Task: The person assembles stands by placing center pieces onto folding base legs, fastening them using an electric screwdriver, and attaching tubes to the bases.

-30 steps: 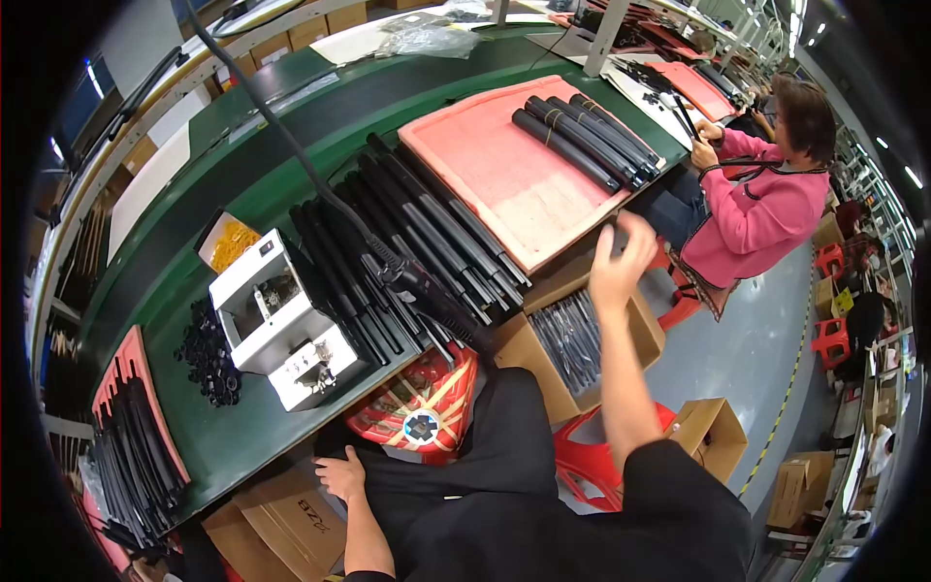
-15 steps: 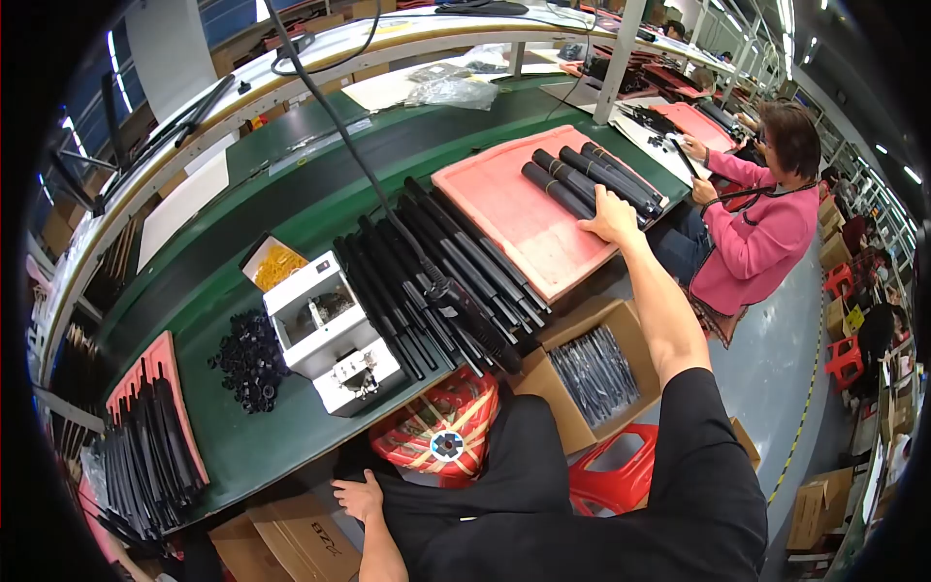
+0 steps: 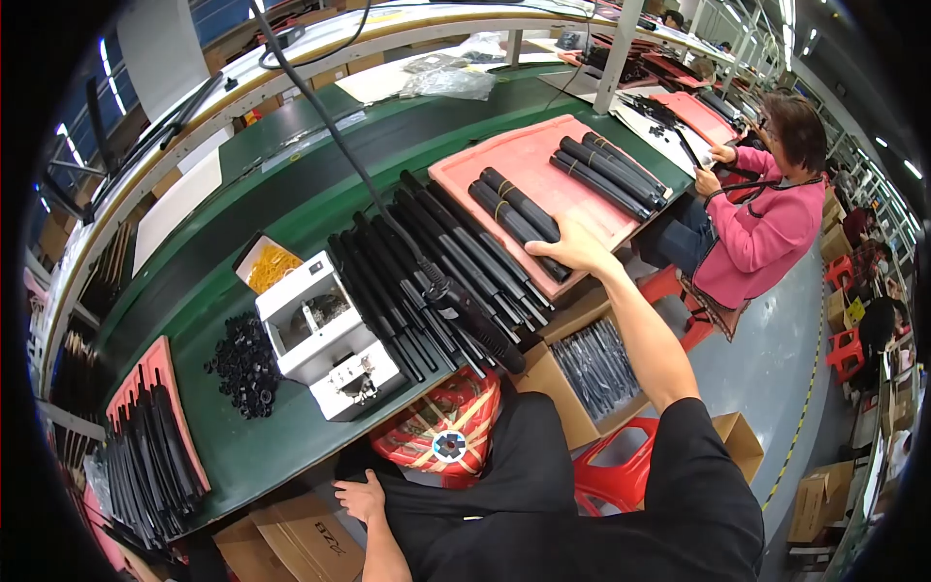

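Observation:
My right hand [image 3: 574, 246] grips the near end of a bundle of black tubes [image 3: 514, 209], tied with yellowish bands, on the pink tray [image 3: 465, 160]. More banded black tubes [image 3: 606, 179] lie on the tray's right side. My left hand [image 3: 361, 497] rests on my thigh, holding nothing, its fingers apart. Left of the tray, several loose black tubes [image 3: 436, 242] lie side by side, with a black corded tool [image 3: 470, 315] hanging over them.
A white machine [image 3: 320, 310] stands on the green bench beside small black parts [image 3: 242, 364] and a box of yellow bands [image 3: 272, 264]. A carton of wrapped pieces [image 3: 592, 369] sits below, near a red stool [image 3: 621, 466]. A co-worker in pink [image 3: 766, 213] sits at right.
My right hand has moved left and toward me across the pink tray, bringing a bundle of black tubes away from the others. My left hand has stayed put.

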Demonstrator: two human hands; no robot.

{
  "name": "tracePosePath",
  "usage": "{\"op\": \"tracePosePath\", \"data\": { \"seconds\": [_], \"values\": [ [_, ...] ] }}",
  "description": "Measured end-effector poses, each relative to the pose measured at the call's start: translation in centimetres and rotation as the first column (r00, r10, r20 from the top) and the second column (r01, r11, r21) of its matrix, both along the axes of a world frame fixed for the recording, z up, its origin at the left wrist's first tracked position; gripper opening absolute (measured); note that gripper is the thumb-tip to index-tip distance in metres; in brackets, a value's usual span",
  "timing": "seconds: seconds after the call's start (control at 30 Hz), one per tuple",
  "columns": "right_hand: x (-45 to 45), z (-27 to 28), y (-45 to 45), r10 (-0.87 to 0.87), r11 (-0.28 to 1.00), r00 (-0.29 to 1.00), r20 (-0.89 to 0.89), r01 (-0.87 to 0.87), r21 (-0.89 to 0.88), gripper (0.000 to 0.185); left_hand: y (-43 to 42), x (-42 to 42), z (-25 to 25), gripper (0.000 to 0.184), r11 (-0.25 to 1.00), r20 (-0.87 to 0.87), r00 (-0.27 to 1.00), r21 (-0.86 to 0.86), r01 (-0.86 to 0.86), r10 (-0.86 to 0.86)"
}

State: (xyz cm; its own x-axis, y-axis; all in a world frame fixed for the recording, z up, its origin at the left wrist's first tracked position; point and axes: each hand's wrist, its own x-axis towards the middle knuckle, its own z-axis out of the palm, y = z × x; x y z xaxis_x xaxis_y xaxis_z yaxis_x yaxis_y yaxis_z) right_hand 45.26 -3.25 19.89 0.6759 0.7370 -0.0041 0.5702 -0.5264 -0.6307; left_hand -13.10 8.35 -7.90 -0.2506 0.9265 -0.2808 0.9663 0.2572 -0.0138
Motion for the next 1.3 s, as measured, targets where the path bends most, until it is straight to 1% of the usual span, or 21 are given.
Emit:
{"op": "tracePosePath", "data": {
  "seconds": [0.03, 0.1, 0.13, 0.2, 0.23, 0.27, 0.3, 0.37, 0.4, 0.53, 0.63, 0.7, 0.73, 0.8, 0.87, 0.93, 0.97, 1.03, 1.07, 1.2, 1.3],
  "values": [
    [0.1, -0.2, -0.2, -0.009, 1.000, 1.000, 0.026, 0.008, 0.011, 0.067, 0.0, 0.1, -0.1, 0.095, 1.000, 0.000, 1.000, -0.001, 0.000, 0.000],
    [1.3, -0.9, -0.7, -0.079, 0.993, 0.935, 0.344, 0.106, -0.059, 0.067, 0.3, 0.3, -0.7, 0.095, 1.000, -0.004, 1.000, 0.001, 0.008, -0.008],
    [2.4, 0.0, -0.9, -0.120, 0.967, 0.915, 0.384, 0.196, -0.163, 0.070, 0.3, 0.1, -0.9, 0.095, 1.000, -0.013, 1.000, 0.000, 0.007, -0.007],
    [5.9, -0.5, -2.7, -0.218, 0.933, 0.712, 0.667, 0.354, -0.073, 0.073, 0.3, -0.2, -1.3, 0.095, 1.000, -0.032, 0.999, -0.004, 0.001, -0.001],
    [8.2, -1.1, -3.6, -0.230, 0.873, 0.572, 0.787, 0.478, -0.093, 0.075, 0.2, -0.2, -1.3, 0.095, 1.000, -0.032, 0.999, -0.007, 0.000, 0.000],
    [10.4, -2.0, -4.6, -0.214, 0.801, 0.415, 0.884, 0.593, -0.084, 0.078, 0.3, 0.0, -0.9, 0.095, 1.000, -0.034, 0.999, -0.011, -0.001, 0.000],
    [11.9, -2.5, -5.8, -0.177, 0.796, 0.344, 0.922, 0.601, -0.072, 0.080, 0.4, 0.4, -0.6, 0.095, 1.000, -0.032, 0.999, -0.013, -0.005, 0.004],
    [14.3, -2.9, -7.5, -0.136, 0.807, 0.429, 0.893, 0.571, -0.151, 0.082, 0.3, 0.7, 0.0, 0.095, 1.000, -0.037, 0.999, -0.021, -0.010, 0.009],
    [14.2, -2.5, -7.3, -0.135, 0.809, 0.429, 0.893, 0.568, -0.151, 0.082, 0.3, 0.7, 0.0, 0.095, 1.000, -0.037, 0.999, -0.020, -0.014, 0.013],
    [13.0, -0.5, -7.0, -0.134, 0.839, 0.808, 0.574, 0.400, -0.368, 0.084, 0.4, 0.7, -0.4, 0.094, 1.000, -0.064, 0.998, -0.011, -0.003, 0.003],
    [10.9, -1.4, -6.8, -0.093, 0.880, 0.793, 0.602, 0.348, -0.323, 0.090, 0.3, 0.8, -0.8, 0.094, 1.000, -0.071, 0.997, 0.002, 0.002, -0.002],
    [9.7, -1.6, -6.7, -0.035, 0.957, 0.877, 0.479, 0.168, -0.237, 0.078, 0.3, 0.7, -1.0, 0.093, 1.000, -0.086, 0.996, 0.014, 0.009, -0.007],
    [8.9, -1.5, -6.6, -0.040, 0.955, 0.881, 0.472, 0.172, -0.241, 0.078, 0.3, 0.6, -0.8, 0.093, 1.000, -0.094, 0.995, 0.011, 0.015, -0.014],
    [7.5, -0.9, -6.2, 0.004, 0.993, 0.963, 0.268, 0.027, -0.113, 0.069, 0.2, 0.7, -0.5, 0.093, 1.000, -0.088, 0.996, 0.012, 0.022, -0.021],
    [6.7, 0.4, -5.5, 0.096, 0.994, 0.993, 0.075, -0.100, 0.053, 0.061, 0.2, 1.1, -0.4, 0.092, 1.000, -0.071, 0.997, 0.016, 0.015, -0.014],
    [8.1, 2.4, -5.4, 0.081, 0.997, 0.967, 0.243, -0.080, -0.014, 0.053, 0.3, 1.3, -0.4, 0.092, 1.000, -0.076, 0.997, 0.016, 0.012, -0.011],
    [10.4, 0.7, -5.9, -0.080, 0.977, 0.873, 0.481, 0.163, -0.134, 0.061, 0.2, 1.3, -0.3, 0.092, 1.000, -0.079, 0.997, 0.014, 0.013, -0.012],
    [15.5, -1.8, -7.0, -0.261, 0.879, 0.656, 0.708, 0.465, -0.107, 0.072, 0.2, 1.4, -0.3, 0.092, 1.000, -0.081, 0.997, 0.015, 0.011, -0.010],
    [16.4, -1.8, -7.5, -0.258, 0.883, 0.654, 0.711, 0.459, -0.101, 0.072, 0.4, 1.6, -0.3, 0.092, 1.000, -0.076, 0.997, 0.018, 0.004, -0.002],
    [18.1, -2.4, -8.3, -0.352, 0.697, 0.596, 0.721, 0.681, -0.223, 0.082, 0.2, 1.5, 0.3, 0.091, 1.000, -0.079, 0.997, 0.013, 0.005, -0.004],
    [18.2, -1.5, -6.9, -0.268, 0.722, 0.660, 0.702, 0.620, -0.307, 0.084, 0.1, 1.6, 0.3, 0.090, 1.000, -0.079, 0.997, 0.010, -0.006, 0.007]
  ]
}}
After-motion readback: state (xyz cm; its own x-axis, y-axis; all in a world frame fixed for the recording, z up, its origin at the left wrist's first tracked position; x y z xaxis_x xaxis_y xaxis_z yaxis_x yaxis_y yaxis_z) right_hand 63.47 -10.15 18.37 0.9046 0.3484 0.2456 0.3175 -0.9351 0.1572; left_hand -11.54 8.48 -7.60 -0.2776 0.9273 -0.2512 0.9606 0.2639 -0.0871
